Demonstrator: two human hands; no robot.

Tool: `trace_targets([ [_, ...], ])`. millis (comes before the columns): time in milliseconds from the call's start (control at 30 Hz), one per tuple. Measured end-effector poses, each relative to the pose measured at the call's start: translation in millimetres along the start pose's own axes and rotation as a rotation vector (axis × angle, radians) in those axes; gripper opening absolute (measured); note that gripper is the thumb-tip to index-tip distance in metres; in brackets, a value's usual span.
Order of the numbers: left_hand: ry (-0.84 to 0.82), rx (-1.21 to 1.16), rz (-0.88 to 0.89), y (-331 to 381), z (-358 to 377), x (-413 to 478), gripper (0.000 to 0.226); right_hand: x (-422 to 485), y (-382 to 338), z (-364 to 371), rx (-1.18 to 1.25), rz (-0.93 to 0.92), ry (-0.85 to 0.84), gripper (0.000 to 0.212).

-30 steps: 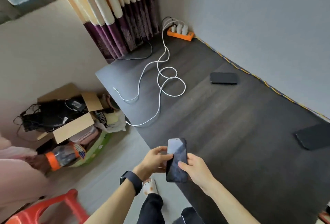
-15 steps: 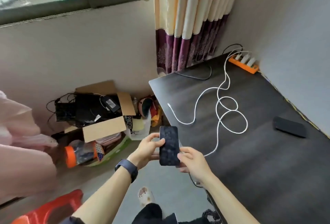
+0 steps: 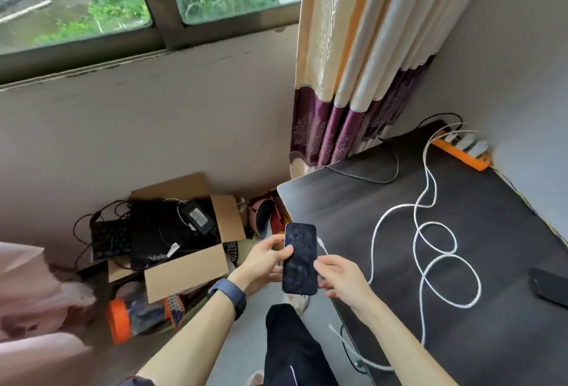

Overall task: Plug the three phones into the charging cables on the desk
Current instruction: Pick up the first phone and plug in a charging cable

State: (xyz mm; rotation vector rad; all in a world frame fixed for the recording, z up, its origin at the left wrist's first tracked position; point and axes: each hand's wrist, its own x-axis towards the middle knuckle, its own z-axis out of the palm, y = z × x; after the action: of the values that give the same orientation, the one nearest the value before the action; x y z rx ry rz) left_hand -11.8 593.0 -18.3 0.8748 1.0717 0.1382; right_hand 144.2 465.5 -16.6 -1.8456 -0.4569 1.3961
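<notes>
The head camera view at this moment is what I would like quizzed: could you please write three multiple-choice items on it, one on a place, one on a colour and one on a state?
1. Where is the orange power strip?
A. At the desk's far corner by the wall
B. In the cardboard box
C. On the floor by the shoe

2. What colour are the coiled charging cables on the desk?
A. Black
B. White
C. Red

3. What is the state of the held phone?
A. Lying flat on the desk
B. Held in both hands, screen dark
C. Lit and showing a picture

Answers:
1 A, since the strip lies against the wall at the desk's back corner, chargers plugged in.
2 B, since the loops are plainly white on the dark top.
3 B, since the left hand and right hand grip its sides off the desk edge, and its glass is dark.
</notes>
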Motion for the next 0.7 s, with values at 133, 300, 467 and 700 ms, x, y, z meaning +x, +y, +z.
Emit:
trace_targets([
  [133,-0.003,0.011,-0.067,33,-2,45,0.023,52,-21,-6,0.043,0.062,-0.035,0.023],
  [300,-0.005,0.112,-0.133,67,9,90,0.022,107,-39,-20,0.006,0.111,0.015,0.018],
  [467,0.038,0.823,-0.025,83,5,140,0.039,146,-38,-34,-0.062,0.194,0.237,0.006],
  [700,-0.169,1.783,0.362,88,-23,201,0.058,173,-6,-39,-0.023,0.304,0.535,0.01],
])
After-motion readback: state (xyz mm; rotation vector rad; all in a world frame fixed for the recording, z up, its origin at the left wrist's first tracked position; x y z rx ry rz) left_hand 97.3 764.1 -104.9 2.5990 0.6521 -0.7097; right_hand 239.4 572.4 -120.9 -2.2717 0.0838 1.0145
